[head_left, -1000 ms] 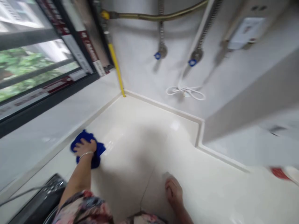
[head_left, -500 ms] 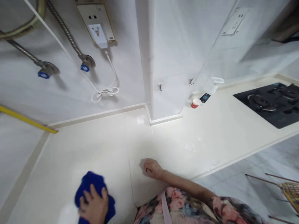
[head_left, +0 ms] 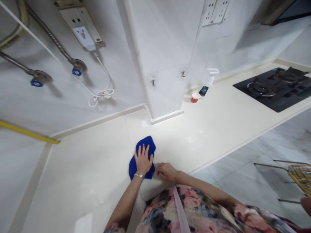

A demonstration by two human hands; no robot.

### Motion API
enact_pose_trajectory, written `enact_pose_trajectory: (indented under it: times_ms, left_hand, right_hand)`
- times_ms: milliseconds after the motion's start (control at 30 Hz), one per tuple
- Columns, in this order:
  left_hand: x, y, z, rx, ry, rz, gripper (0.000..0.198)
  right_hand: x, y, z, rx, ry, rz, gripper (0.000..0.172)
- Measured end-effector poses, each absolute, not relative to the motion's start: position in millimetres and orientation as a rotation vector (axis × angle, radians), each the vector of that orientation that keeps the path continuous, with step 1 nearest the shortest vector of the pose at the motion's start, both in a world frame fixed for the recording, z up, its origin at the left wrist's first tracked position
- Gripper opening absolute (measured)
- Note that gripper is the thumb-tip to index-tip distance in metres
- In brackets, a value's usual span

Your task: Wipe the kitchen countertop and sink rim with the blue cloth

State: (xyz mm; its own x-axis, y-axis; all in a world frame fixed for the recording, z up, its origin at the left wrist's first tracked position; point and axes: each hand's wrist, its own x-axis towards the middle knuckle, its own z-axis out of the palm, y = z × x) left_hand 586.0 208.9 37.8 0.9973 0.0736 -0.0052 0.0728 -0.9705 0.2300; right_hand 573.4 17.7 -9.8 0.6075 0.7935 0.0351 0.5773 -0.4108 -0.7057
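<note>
My left hand [head_left: 143, 159] lies flat with its fingers spread on a blue cloth [head_left: 148, 144], pressing it against the white countertop [head_left: 97, 152]. The cloth shows around the palm and fingertips, and a bracelet [head_left: 139, 175] circles the wrist. Close by on the right, my right hand [head_left: 166, 171] rests on the counter near its front edge. Its fingers are curled in loosely, and nothing shows in them. A small gap separates it from the cloth.
A wall column [head_left: 167, 100] juts into the counter ahead. Farther right are a red-and-white paper cup [head_left: 195, 97], a phone [head_left: 203, 91] and a black gas hob [head_left: 272, 89]. Water drops [head_left: 194, 139] dot the counter. A yellow pipe [head_left: 29, 131] runs at left.
My left hand has slid the blue cloth rightward and away from me, from the lower left to beside my right hand. My right hand stays curled on the counter. The view has shifted slightly.
</note>
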Motion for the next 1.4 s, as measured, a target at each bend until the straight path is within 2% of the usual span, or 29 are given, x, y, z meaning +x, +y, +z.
enact_pose_trajectory:
  times_ms: [133,267,400,600,800,1133,1267,1400]
  left_hand:
    - [640,179,36,2.859,0.036,0.023,0.067]
    - [684,152,31,2.819,0.025,0.069,0.065]
    - [714,138,29,2.793,-0.168,0.045,0.063]
    - [757,131,30,2.764,-0.412,-0.002,0.062]
    - [781,119,31,2.783,-0.255,0.009,0.061]
    - [755,110,39,2.799,0.141,0.145,0.056]
    - [752,119,45,2.759,0.227,0.168,0.053]
    - [756,130,47,2.674,0.182,0.156,0.057]
  right_hand:
    - [566,0,-4,-2.163,-0.976,0.306,0.023]
    - [561,-23,-3,-2.169,-0.894,0.246,0.033]
    - [561,-45,-14,-2.159,-0.855,0.281,0.026]
    - [561,-63,-24,-2.126,-0.813,0.357,0.028]
    - [562,-67,-19,-2.053,-0.772,0.440,0.022]
    - [564,-79,-1,-2.059,-0.725,0.455,0.022]
    - [557,-104,11,-2.079,-0.549,0.412,0.022]
    - [528,-142,18,-2.043,-0.193,0.215,0.026]
